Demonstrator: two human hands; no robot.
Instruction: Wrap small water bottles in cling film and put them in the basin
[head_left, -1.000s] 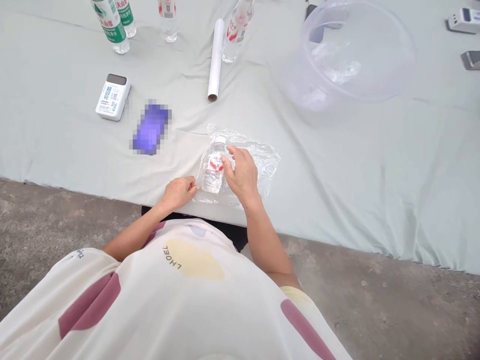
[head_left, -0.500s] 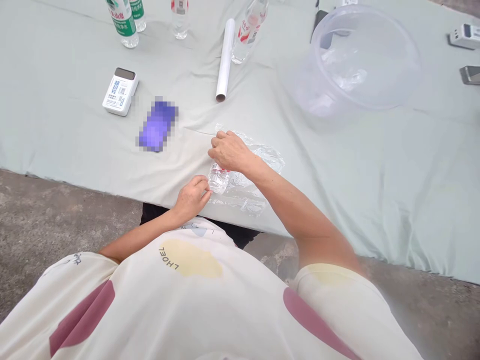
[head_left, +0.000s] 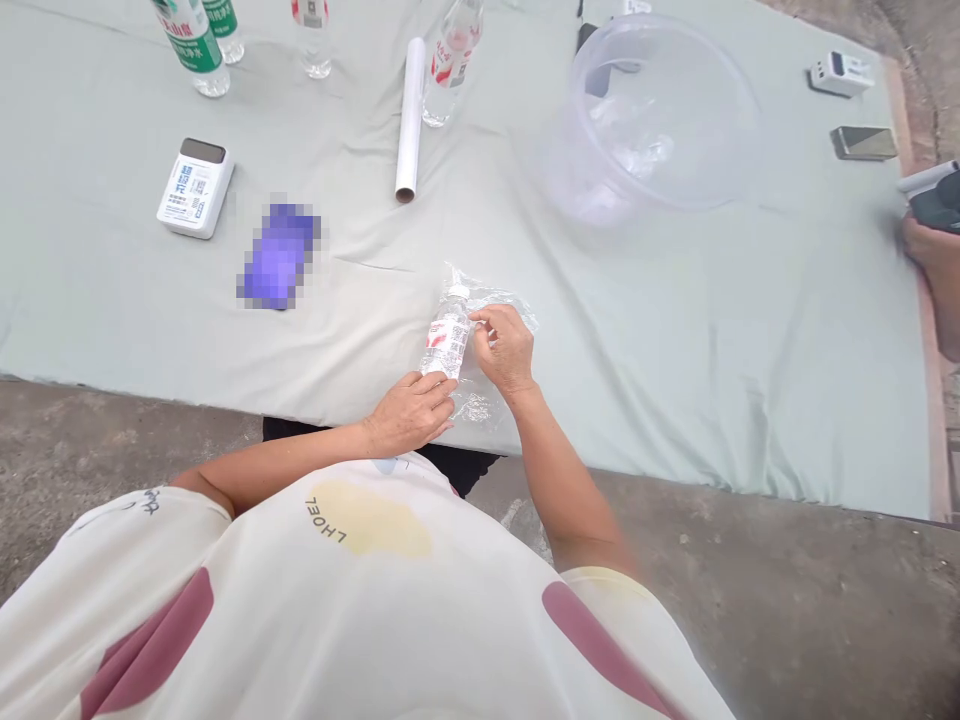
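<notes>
Bottle (head_left: 445,338) — lying lengthwise, cap (head_left: 458,291) fwd, slightly R

Had little room between right hand (head_left: 508,352) and near bottle (head_left: 448,335), plenty over the cloth (head_left: 637,370), near right. Met a white roll (head_left: 409,120) at far middle, a tub (head_left: 585,165) far right, and, left, a pixelated purple shape (head_left: 279,257), perhaps flat.

Concrete floor (head_left: 780,590) and draped table (head_left: 645,320) suggest a makeshift workspace.
</notes>
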